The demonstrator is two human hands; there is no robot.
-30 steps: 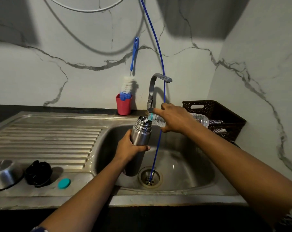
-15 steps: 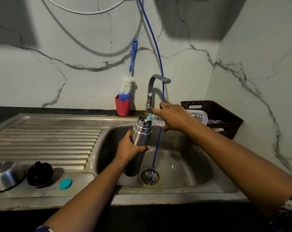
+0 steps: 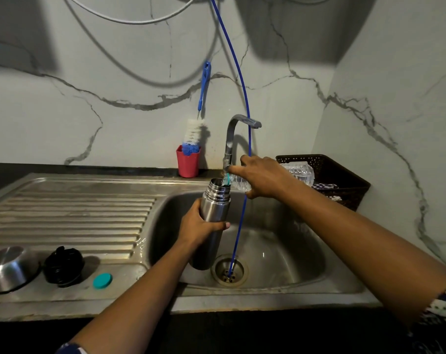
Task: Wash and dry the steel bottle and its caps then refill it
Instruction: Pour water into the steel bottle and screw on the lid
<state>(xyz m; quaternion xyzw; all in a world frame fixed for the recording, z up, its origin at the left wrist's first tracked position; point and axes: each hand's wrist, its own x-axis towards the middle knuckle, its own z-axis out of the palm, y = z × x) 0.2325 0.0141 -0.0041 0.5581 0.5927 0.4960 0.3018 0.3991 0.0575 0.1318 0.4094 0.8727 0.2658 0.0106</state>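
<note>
Over the stainless-steel sink basin [image 3: 288, 254], my left hand [image 3: 198, 224] curls its fingers round the upright silver steel bottle [image 3: 214, 210] while my right hand [image 3: 264, 176] grips the clear plastic water bottle [image 3: 301, 172] tipped at its mouth: refilling, I judge, so next I keep the pour steady.

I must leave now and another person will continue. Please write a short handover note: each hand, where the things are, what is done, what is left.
Left grip: holds the steel bottle, uncapped, over the sink.
Right grip: holds the plastic bottle tipped, its mouth at the steel bottle's mouth.
Steel cap, black cap and teal lid lie on the drainboard.
Done: refilling seems begun; washing cannot be checked.
Left: finish pouring, then probably fit both caps.
</note>
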